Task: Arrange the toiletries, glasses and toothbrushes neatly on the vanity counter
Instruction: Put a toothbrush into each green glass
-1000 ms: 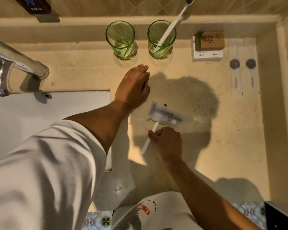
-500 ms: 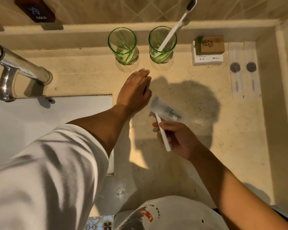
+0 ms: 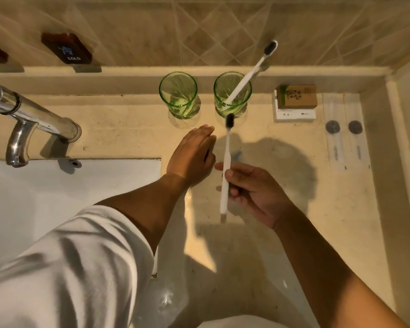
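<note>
Beige stone vanity counter [image 3: 282,185], tiled wall [image 3: 223,27]

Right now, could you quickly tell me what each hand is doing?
Left hand: open, fingers straight, resting flat on the counter, holding nothing.
Right hand: closed around the handle of a white toothbrush, bristles pointing toward the glasses.

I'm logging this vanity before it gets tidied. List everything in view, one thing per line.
glasses: 2, green, back of counter, side by side
toothbrush in glass: 1, white, leaning in the right-hand glass
held toothbrush: 1, white with dark bristles, above the counter
boxes: 2, brown on white, right of the glasses
sachets: 2, clear, far right
tap: 1, chrome, over the sink
left hand: flat on the counter
right hand: grips the held toothbrush
</note>
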Tool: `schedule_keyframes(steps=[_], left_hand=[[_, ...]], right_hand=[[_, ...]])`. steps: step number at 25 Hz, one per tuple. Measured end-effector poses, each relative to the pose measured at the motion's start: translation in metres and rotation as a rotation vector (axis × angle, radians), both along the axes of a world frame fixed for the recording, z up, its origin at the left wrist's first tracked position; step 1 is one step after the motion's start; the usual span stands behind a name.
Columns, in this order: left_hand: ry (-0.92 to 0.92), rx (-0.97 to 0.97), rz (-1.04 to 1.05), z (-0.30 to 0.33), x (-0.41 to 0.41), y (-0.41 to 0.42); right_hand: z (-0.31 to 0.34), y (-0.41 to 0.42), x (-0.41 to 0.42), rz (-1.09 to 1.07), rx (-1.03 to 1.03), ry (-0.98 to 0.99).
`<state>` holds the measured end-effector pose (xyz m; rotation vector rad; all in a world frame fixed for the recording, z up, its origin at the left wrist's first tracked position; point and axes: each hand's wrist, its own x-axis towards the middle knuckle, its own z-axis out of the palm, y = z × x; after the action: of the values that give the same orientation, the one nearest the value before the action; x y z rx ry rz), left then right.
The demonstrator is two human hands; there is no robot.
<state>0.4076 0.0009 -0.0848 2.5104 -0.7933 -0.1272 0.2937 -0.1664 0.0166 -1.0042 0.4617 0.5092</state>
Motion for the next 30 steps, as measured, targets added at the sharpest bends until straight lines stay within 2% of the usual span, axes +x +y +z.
schedule_keyframes(steps=[3, 4, 7, 10, 16, 21, 30], left_hand=[[0.047, -0.010, 0.011, 0.000, 0.004, 0.001], [0.059, -0.044, 0.032, 0.000, 0.004, 0.001], [-0.034, -0.077, 0.034, -0.002, 0.001, 0.000], [-0.159, -0.107, 0.013, -0.007, -0.001, -0.001], [-0.136, -0.107, 0.027, -0.010, -0.004, 0.001], [-0.130, -0.101, 0.041, -0.012, -0.002, 0.001], [-0.093, -0.087, 0.054, -0.005, -0.002, 0.002]], right_hand=[[0.023, -0.006, 0.057, 0.000, -0.387, -0.226], [0.029, -0.006, 0.077, -0.033, -0.438, -0.299], [0.036, 0.000, 0.132, -0.145, -0.397, -0.435], [0.032, 0.016, 0.164, -0.198, -0.400, -0.440], [0.019, 0.041, 0.188, -0.327, -0.518, -0.406], [0.015, 0.058, 0.196, -0.296, -0.756, -0.477], [0.010, 0.064, 0.199, -0.186, -1.021, -0.527]])
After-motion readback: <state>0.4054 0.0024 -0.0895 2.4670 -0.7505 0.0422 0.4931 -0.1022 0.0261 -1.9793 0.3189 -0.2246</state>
